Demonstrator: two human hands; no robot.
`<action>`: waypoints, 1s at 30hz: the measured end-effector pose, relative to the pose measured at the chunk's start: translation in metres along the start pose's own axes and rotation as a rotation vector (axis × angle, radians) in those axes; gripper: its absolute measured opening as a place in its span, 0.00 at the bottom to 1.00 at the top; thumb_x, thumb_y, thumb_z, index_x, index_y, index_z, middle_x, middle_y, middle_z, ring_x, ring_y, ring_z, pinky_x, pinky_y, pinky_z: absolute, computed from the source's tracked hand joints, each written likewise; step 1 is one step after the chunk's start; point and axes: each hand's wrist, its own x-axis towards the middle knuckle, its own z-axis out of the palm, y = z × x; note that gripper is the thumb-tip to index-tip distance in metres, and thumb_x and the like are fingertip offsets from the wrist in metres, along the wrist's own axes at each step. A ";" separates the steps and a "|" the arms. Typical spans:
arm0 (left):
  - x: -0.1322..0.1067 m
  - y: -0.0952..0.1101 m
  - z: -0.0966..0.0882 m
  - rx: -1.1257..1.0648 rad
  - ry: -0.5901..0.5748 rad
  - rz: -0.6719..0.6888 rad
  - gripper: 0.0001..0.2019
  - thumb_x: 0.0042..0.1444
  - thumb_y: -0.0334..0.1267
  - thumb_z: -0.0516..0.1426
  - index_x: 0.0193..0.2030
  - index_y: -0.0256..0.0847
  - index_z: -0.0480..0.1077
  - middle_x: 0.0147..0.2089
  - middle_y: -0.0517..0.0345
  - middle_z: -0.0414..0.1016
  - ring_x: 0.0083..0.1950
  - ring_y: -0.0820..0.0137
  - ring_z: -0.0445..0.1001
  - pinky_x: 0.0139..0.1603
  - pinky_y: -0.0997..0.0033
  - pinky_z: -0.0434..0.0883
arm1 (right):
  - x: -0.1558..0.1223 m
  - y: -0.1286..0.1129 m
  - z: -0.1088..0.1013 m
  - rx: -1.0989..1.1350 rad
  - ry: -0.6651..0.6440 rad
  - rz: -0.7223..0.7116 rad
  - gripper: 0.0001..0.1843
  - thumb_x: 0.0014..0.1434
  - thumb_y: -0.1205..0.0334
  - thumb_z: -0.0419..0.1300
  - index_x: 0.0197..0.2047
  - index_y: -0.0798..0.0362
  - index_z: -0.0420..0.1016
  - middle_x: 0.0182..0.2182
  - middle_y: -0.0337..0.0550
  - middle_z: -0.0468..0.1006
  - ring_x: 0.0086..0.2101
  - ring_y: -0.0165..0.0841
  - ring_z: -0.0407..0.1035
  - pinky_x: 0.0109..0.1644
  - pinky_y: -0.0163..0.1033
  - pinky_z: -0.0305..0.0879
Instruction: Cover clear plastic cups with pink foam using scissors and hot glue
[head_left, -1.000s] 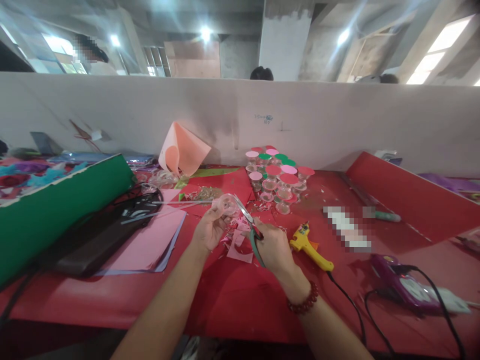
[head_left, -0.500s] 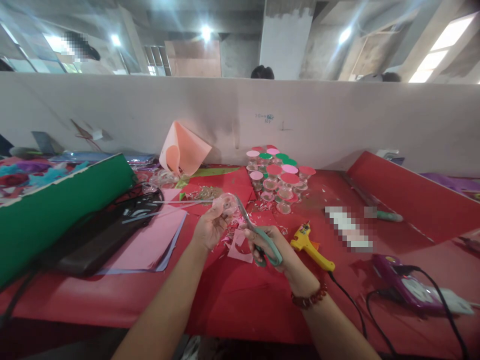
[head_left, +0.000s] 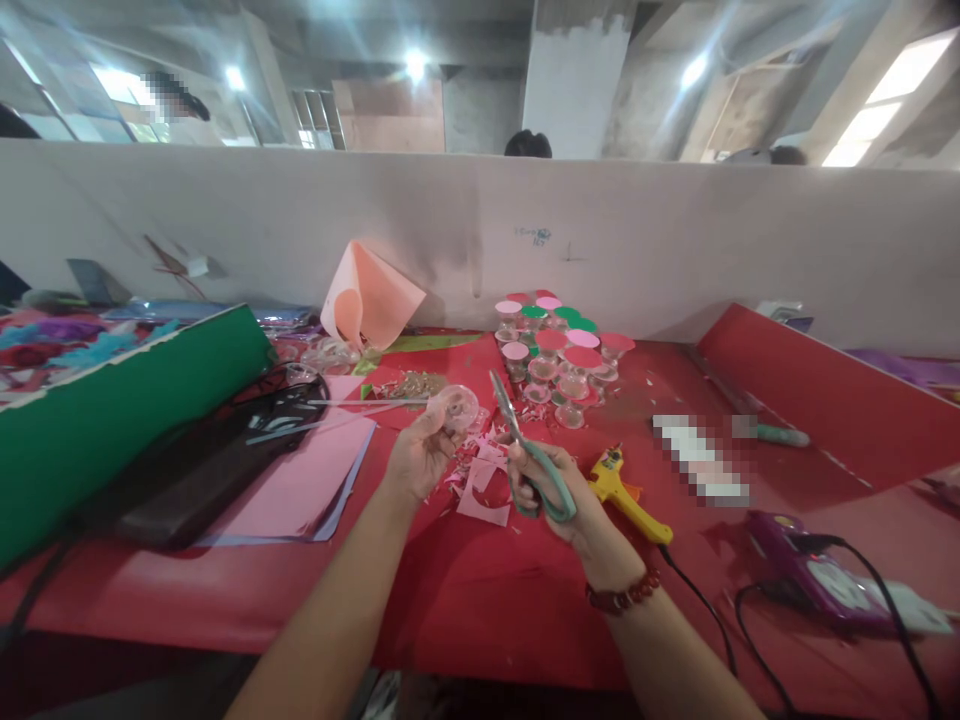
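Between the fingers of my left hand (head_left: pixel 421 452) is a round clear plastic piece (head_left: pixel 456 408), its disc tilted toward me. My right hand (head_left: pixel 551 482) grips green-handled scissors (head_left: pixel 546 470), whose blades look together and point up and away. A small gap separates the blades from the plastic piece. Below the hands lies a pink paper scrap (head_left: pixel 484 492) with a round cut-out, among small pink trimmings. Several clear plastic pieces topped with red, pink and green discs (head_left: pixel 582 357) are grouped behind my right hand.
A yellow hot glue gun (head_left: pixel 626 495) lies right of my right hand, its cord running toward a purple power strip (head_left: pixel 817 580). Pink sheets (head_left: pixel 300 480) and a dark case (head_left: pixel 202 470) lie left. Green (head_left: pixel 150 410) and red (head_left: pixel 832 390) boards flank the workspace.
The scissors have moved right, away from the plastic piece, and their blades have swung more upright. My left hand stays almost in place with the plastic piece.
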 end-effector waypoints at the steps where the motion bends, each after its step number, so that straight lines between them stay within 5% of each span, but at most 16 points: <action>1: 0.000 0.000 0.000 0.003 0.006 0.000 0.12 0.56 0.25 0.55 0.47 0.34 0.73 0.39 0.51 0.81 0.35 0.70 0.79 0.32 0.74 0.77 | 0.001 0.000 -0.002 -0.019 0.026 -0.026 0.26 0.46 0.45 0.69 0.43 0.54 0.75 0.19 0.29 0.61 0.17 0.22 0.52 0.19 0.30 0.47; 7: -0.002 0.001 0.001 0.003 0.003 0.001 0.11 0.56 0.28 0.57 0.46 0.33 0.74 0.38 0.50 0.80 0.31 0.71 0.78 0.30 0.74 0.77 | 0.003 0.002 -0.003 -0.735 0.256 -0.344 0.22 0.49 0.49 0.66 0.42 0.55 0.78 0.23 0.35 0.68 0.24 0.27 0.59 0.29 0.33 0.57; 12: -0.001 0.001 -0.001 0.014 -0.034 0.006 0.11 0.53 0.29 0.61 0.45 0.33 0.75 0.34 0.53 0.78 0.27 0.74 0.75 0.27 0.78 0.74 | 0.001 0.007 -0.001 -1.223 0.428 -0.416 0.23 0.53 0.53 0.62 0.53 0.48 0.76 0.38 0.44 0.78 0.33 0.34 0.70 0.37 0.36 0.61; 16: 0.000 0.001 -0.001 -0.003 0.005 0.017 0.10 0.53 0.27 0.60 0.43 0.33 0.75 0.31 0.53 0.77 0.26 0.74 0.74 0.24 0.79 0.72 | 0.002 0.012 -0.005 -1.302 0.441 -0.448 0.24 0.55 0.55 0.62 0.55 0.48 0.75 0.43 0.46 0.80 0.39 0.37 0.73 0.41 0.36 0.63; 24: -0.001 0.000 0.001 -0.028 -0.031 0.033 0.11 0.55 0.27 0.58 0.46 0.34 0.74 0.32 0.54 0.77 0.27 0.74 0.74 0.26 0.79 0.73 | 0.002 0.014 -0.006 -1.407 0.400 -0.428 0.23 0.57 0.65 0.57 0.56 0.47 0.75 0.38 0.44 0.81 0.33 0.33 0.73 0.37 0.33 0.61; 30: -0.001 -0.003 0.003 -0.026 -0.018 0.029 0.11 0.56 0.26 0.58 0.46 0.36 0.74 0.33 0.56 0.78 0.28 0.75 0.75 0.28 0.79 0.74 | 0.001 0.013 -0.005 -1.422 0.394 -0.401 0.20 0.58 0.62 0.58 0.54 0.49 0.76 0.33 0.46 0.81 0.31 0.33 0.72 0.34 0.32 0.59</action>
